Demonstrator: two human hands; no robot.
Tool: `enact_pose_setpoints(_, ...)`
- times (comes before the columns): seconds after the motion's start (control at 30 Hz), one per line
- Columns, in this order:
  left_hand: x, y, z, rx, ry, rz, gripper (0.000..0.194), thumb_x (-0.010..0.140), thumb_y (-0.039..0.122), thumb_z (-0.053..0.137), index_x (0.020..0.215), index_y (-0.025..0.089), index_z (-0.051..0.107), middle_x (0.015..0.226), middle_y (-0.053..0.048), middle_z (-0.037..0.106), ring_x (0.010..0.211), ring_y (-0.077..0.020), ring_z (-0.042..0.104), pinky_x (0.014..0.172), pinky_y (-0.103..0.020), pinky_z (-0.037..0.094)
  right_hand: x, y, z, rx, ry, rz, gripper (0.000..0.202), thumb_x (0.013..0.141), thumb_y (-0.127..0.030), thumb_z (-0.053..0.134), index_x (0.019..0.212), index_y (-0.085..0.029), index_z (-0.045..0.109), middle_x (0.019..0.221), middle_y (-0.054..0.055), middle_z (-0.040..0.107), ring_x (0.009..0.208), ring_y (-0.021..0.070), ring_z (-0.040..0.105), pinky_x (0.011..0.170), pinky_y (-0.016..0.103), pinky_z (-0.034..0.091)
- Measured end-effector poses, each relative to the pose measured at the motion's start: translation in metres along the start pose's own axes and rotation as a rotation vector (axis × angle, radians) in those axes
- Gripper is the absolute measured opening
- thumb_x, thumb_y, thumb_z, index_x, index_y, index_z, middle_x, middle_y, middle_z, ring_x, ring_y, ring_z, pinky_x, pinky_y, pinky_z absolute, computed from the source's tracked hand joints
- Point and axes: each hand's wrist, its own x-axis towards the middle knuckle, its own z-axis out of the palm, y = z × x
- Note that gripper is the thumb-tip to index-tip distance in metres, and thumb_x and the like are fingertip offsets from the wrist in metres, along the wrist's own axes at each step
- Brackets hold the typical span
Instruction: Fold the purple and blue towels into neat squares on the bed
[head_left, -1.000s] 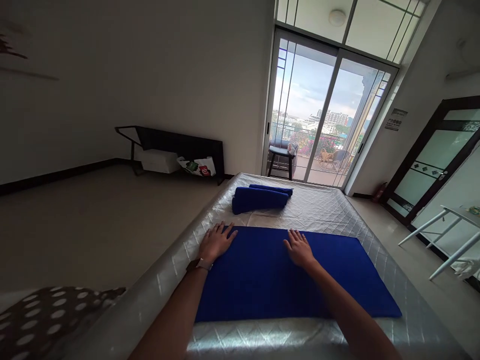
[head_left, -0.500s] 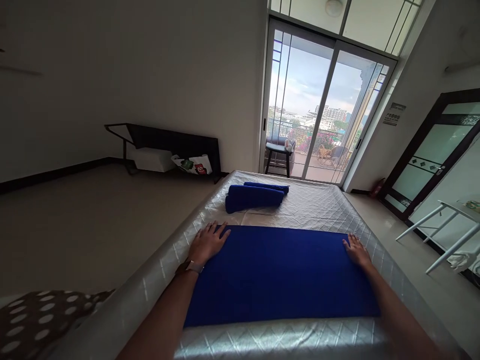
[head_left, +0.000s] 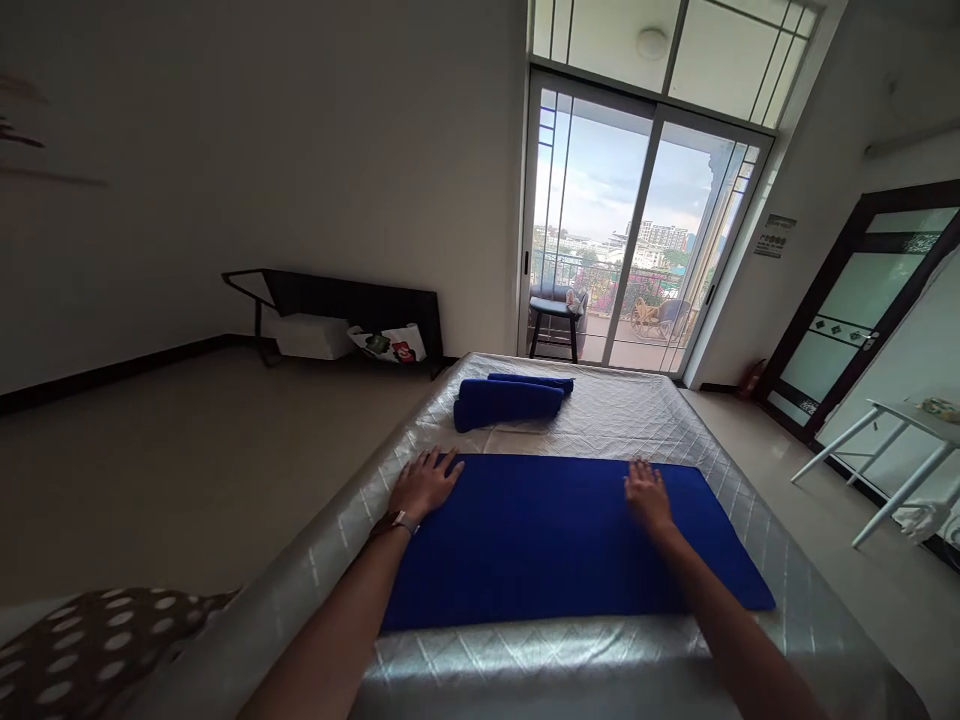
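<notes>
A flat blue cloth [head_left: 540,540] lies spread across the silvery quilted bed or table top [head_left: 615,420] in front of me. My left hand [head_left: 426,484] rests with fingers outstretched on its far left corner, a watch strap on the wrist. On the cloth's right half, near the far edge, my right hand [head_left: 648,496] lies flat with its fingers extended. Beyond the spread cloth sits a folded bundle of blue cloth [head_left: 508,404], nearer the left side. Neither hand grips anything.
A black bench [head_left: 352,300] with a white box [head_left: 309,337] and a printed bag [head_left: 390,343] under it stands by the left wall. Polka-dot fabric [head_left: 90,645] lies at lower left. A small white table [head_left: 900,430] stands right. Sliding glass doors [head_left: 637,230] are behind.
My right hand has moved left from the cloth's far right corner onto its surface. My left hand stays at the far left corner. The view has tilted up slightly.
</notes>
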Motion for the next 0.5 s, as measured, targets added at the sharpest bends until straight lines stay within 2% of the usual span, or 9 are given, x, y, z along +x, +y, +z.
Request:
enact_pose_setpoints(0.03, 0.000, 0.000, 0.000, -0.007, -0.003, -0.003, 0.064, 0.098, 0.054, 0.024, 0.153, 0.026, 0.039, 0.160, -0.010, 0.038, 0.148, -0.0305, 0.031, 0.119, -0.051, 0.023, -0.008, -0.024, 0.007, 0.061, -0.007, -0.112, 0.060, 0.103, -0.035, 0.019, 0.158, -0.010, 0.024, 0.164, 0.013, 0.022, 0.153, 0.0244, 0.015, 0.123, 0.044, 0.012)
enact_pose_setpoints(0.1, 0.001, 0.000, 0.001, -0.008, -0.005, -0.004, 0.063, 0.098, 0.054, 0.024, 0.153, 0.026, 0.038, 0.160, -0.010, 0.037, 0.148, -0.0304, 0.031, 0.119, -0.051, 0.024, -0.024, -0.067, 0.023, 0.104, -0.050, -0.240, 0.063, 0.103, -0.047, 0.022, 0.158, -0.016, 0.025, 0.164, 0.007, 0.025, 0.153, 0.0210, 0.018, 0.124, 0.040, 0.015)
enact_pose_setpoints(0.13, 0.001, 0.000, 0.001, -0.001, -0.004, -0.003, 0.063, 0.098, 0.053, 0.024, 0.153, 0.026, 0.038, 0.160, -0.010, 0.037, 0.148, -0.0302, 0.031, 0.118, -0.051, 0.024, -0.032, -0.083, 0.029, 0.138, -0.073, -0.304, 0.065, 0.103, -0.050, 0.022, 0.158, -0.016, 0.025, 0.164, 0.008, 0.024, 0.153, 0.0213, 0.017, 0.124, 0.041, 0.014)
enact_pose_setpoints(0.2, 0.002, 0.000, 0.002, 0.019, 0.000, -0.001, 0.063, 0.098, 0.052, 0.024, 0.153, 0.026, 0.037, 0.160, -0.011, 0.037, 0.147, -0.0297, 0.032, 0.118, -0.050, 0.024, -0.044, -0.099, 0.037, 0.174, -0.103, -0.365, 0.069, 0.102, -0.055, 0.022, 0.158, -0.015, 0.024, 0.164, 0.008, 0.022, 0.153, 0.0210, 0.015, 0.125, 0.042, 0.010)
enact_pose_setpoints(0.23, 0.002, 0.000, 0.002, 0.031, 0.000, 0.000, 0.063, 0.098, 0.052, 0.023, 0.153, 0.026, 0.037, 0.160, -0.010, 0.037, 0.147, -0.0293, 0.032, 0.119, -0.049, 0.024, -0.047, -0.099, 0.038, 0.184, -0.111, -0.370, 0.070, 0.101, -0.056, 0.022, 0.159, -0.015, 0.024, 0.164, 0.008, 0.021, 0.153, 0.0212, 0.013, 0.125, 0.042, 0.008)
enact_pose_setpoints(0.27, 0.002, 0.000, 0.002, 0.042, -0.001, 0.001, 0.063, 0.098, 0.052, 0.022, 0.153, 0.026, 0.037, 0.160, -0.010, 0.037, 0.147, -0.0289, 0.032, 0.119, -0.049, 0.023, -0.049, -0.093, 0.038, 0.183, -0.115, -0.355, 0.071, 0.101, -0.057, 0.022, 0.159, -0.015, 0.023, 0.164, 0.008, 0.020, 0.154, 0.0210, 0.013, 0.125, 0.042, 0.007)
enact_pose_setpoints(0.33, 0.003, -0.001, 0.002, 0.054, -0.006, 0.001, 0.063, 0.099, 0.052, 0.021, 0.153, 0.026, 0.039, 0.160, -0.010, 0.038, 0.147, -0.0285, 0.033, 0.119, -0.048, 0.023, -0.050, -0.067, 0.033, 0.159, -0.127, -0.287, 0.071, 0.101, -0.056, 0.022, 0.159, -0.015, 0.022, 0.165, 0.007, 0.019, 0.154, 0.0207, 0.013, 0.125, 0.043, 0.007)
enact_pose_setpoints(0.5, 0.004, -0.001, 0.000, 0.027, -0.029, 0.003, 0.063, 0.097, 0.053, 0.025, 0.153, 0.027, 0.038, 0.159, -0.010, 0.040, 0.147, -0.0296, 0.034, 0.119, -0.049, 0.024, -0.047, 0.046, 0.014, 0.066, -0.106, 0.047, 0.069, 0.101, -0.051, 0.022, 0.159, -0.013, 0.021, 0.165, 0.008, 0.018, 0.153, 0.0231, 0.014, 0.124, 0.046, 0.011)
